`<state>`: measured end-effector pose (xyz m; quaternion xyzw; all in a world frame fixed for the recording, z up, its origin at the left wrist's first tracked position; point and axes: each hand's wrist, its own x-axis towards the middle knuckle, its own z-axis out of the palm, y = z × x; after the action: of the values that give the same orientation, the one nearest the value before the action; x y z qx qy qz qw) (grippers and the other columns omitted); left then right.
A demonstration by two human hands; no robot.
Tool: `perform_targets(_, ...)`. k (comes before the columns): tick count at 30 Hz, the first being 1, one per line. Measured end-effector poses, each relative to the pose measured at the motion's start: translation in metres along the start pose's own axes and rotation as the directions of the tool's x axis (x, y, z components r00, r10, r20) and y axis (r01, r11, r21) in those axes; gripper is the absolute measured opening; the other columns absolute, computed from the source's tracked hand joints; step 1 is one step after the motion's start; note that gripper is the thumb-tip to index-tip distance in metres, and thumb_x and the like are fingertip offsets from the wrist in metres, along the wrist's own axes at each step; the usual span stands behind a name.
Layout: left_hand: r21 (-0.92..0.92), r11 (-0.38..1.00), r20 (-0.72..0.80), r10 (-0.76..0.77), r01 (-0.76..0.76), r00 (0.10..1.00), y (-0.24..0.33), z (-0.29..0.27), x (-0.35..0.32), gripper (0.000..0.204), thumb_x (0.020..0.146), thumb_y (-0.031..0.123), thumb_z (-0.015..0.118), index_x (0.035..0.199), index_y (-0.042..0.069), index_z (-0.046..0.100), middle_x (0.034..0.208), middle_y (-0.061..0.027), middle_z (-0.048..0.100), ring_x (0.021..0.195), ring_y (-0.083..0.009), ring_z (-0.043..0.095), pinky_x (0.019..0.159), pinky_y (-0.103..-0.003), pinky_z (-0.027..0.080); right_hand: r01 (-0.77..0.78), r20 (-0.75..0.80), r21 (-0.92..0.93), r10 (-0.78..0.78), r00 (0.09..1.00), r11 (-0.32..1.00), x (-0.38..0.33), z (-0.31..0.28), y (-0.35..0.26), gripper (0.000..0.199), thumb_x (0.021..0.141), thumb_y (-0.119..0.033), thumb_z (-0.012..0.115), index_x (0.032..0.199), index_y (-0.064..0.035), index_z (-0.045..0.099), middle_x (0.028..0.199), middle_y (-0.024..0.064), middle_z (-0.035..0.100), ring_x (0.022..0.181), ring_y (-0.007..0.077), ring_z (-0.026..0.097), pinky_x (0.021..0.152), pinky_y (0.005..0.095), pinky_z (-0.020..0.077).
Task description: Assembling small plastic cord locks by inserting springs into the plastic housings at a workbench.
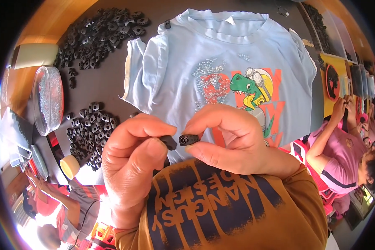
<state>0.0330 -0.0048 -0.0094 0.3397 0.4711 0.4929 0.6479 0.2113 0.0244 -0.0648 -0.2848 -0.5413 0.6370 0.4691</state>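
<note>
In front of my chest, my left hand (133, 154) pinches a small black plastic cord lock part (168, 142) between thumb and index finger. My right hand (233, 137) grips another small black cord lock part (188, 140) the same way, its hollow, ringed end turned to view. The two parts are close together with a narrow gap between them. Under and beyond my hands a light blue T-shirt (175, 62) with a dinosaur print lies spread on the dark table. Many tiny metal springs (212, 77) are scattered over the shirt's middle.
A big heap of black parts (104, 35) lies at the far left, with a smaller heap (93, 133) nearer my left hand. A clear round dish (48, 100) of springs stands at the left edge. A yellow cup (69, 167) sits below it. Other people work on both sides.
</note>
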Motion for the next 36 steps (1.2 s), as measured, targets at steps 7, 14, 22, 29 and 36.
perform_targets(7,0.21,0.978,-0.04,0.007,0.001,0.999,0.0,0.004,-0.001,0.014,0.087,0.0,0.057,0.1,-0.003,0.061,0.092,-0.0012,0.056,0.071,-0.0028,0.048,0.061,-0.017,0.038,-0.007,0.006,0.017,0.007,1.0,1.0,0.0,-0.001,0.001,0.019,0.075,-0.002,0.073,0.091,-0.0031,0.063,0.08,0.0029,0.062,0.07,0.0122,0.059,0.062,0.0259,0.0446)
perform_targets(14,0.375,0.924,-0.079,0.107,-0.07,0.991,0.0,0.007,-0.004,0.021,0.079,-0.011,0.059,0.098,-0.003,0.06,0.093,-0.0041,0.058,0.077,-0.0076,0.055,0.068,-0.02,0.044,-0.061,0.001,0.038,0.061,0.998,0.997,0.001,-0.001,-0.001,0.016,0.076,-0.002,0.072,0.089,-0.0036,0.063,0.078,0.0029,0.062,0.069,0.0122,0.059,0.061,0.0257,0.0445)
perform_targets(22,0.742,0.636,-0.02,0.339,-0.213,0.941,0.0,0.012,-0.001,0.022,0.07,-0.012,0.064,0.089,-0.002,0.063,0.082,-0.0088,0.062,0.068,-0.0123,0.058,0.057,-0.023,0.044,-0.012,-0.016,-0.03,0.012,1.0,0.999,0.002,0.001,0.0,0.015,0.076,-0.001,0.072,0.089,-0.0035,0.064,0.078,0.0039,0.062,0.068,0.0141,0.059,0.061,0.0262,0.0443)
perform_targets(29,0.57,0.816,-0.089,0.184,-0.101,0.979,0.004,0.007,-0.004,0.015,0.075,-0.006,0.066,0.09,-0.003,0.064,0.081,-0.0074,0.061,0.068,-0.0112,0.055,0.058,-0.02,0.039,0.004,0.0,-0.057,-0.004,1.0,0.998,0.001,0.0,-0.001,0.016,0.076,-0.001,0.072,0.09,-0.0021,0.064,0.078,0.0049,0.062,0.069,0.0158,0.06,0.061,0.0273,0.0449)
perform_targets(36,0.312,0.947,-0.092,-0.053,0.079,0.994,0.008,0.005,-0.002,0.012,0.081,-0.004,0.063,0.094,-0.004,0.061,0.079,-0.0051,0.057,0.07,-0.0079,0.052,0.061,-0.019,0.039,0.054,0.052,-0.09,-0.05,0.997,0.994,0.001,-0.003,-0.002,0.014,0.075,-0.002,0.072,0.088,-0.001,0.064,0.078,0.0066,0.062,0.069,0.0209,0.06,0.058,0.0296,0.0447)
